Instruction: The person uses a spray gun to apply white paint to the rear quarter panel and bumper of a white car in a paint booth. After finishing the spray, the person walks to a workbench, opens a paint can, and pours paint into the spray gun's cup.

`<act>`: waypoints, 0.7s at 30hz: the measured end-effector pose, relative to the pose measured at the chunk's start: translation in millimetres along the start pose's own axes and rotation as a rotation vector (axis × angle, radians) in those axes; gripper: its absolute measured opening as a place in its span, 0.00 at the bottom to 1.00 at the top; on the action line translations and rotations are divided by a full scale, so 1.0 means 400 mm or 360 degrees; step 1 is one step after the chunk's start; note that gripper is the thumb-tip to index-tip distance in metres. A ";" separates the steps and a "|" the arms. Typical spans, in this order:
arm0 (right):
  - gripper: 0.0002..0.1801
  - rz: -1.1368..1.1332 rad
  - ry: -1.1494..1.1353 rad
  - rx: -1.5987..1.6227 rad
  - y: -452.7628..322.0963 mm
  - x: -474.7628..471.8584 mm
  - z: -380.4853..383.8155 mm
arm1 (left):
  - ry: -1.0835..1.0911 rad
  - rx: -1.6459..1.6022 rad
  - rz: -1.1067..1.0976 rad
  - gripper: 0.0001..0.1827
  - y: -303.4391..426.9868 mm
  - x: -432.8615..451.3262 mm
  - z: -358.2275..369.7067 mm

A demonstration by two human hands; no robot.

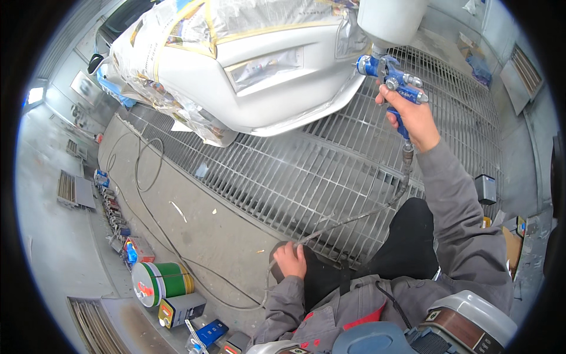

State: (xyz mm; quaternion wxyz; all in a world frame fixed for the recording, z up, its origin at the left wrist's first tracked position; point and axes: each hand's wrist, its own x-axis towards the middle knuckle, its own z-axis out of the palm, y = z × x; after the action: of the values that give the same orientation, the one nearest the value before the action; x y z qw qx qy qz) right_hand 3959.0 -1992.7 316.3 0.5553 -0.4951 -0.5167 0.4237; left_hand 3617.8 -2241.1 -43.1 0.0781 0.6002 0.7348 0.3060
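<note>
My right hand (413, 113) grips a blue gravity-feed spray gun (391, 77) by its handle, fingers at the trigger; a pale paint cup (391, 20) sits on top. The gun's nozzle faces left, towards the right end of a white car bumper (265, 101). Masking paper and plastic sheet (150, 57) cover the car body around the bumper, edged with yellow tape. An air hose (345, 221) runs from the gun's handle down to my left hand (291, 261), which holds it beside my knee.
Floor grating (292, 163) lies under the car and before me. The hose loops over the concrete floor (199, 225) at left. A green and white bucket (170, 283), metal cans (181, 309) and boxes line the left wall. Another can (485, 189) stands at right.
</note>
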 end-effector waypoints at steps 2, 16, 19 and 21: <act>0.12 -0.0056 0.0054 0.0041 -0.037 0.025 -0.015 | 0.0000 -0.0050 0.0044 0.17 -0.010 0.008 -0.017; 0.18 -0.0214 0.0035 -0.0199 -0.106 0.134 0.164 | 0.0004 -0.0344 0.0155 0.14 0.016 -0.055 -0.086; 0.18 -0.0234 -0.0115 -0.0123 -0.152 0.150 0.259 | 0.0003 -0.0356 0.0131 0.14 0.021 -0.075 -0.094; 0.18 -0.0222 -0.0250 -0.0065 -0.187 0.153 0.294 | 0.0011 -0.0346 0.0148 0.14 0.028 -0.085 -0.102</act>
State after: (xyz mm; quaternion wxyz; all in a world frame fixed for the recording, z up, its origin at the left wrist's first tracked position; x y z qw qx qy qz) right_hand 3845.5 -1930.8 396.6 0.5310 -0.4345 -0.6004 0.4108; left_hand 3616.4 -2286.2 -12.8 0.1257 0.6207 0.6689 0.3893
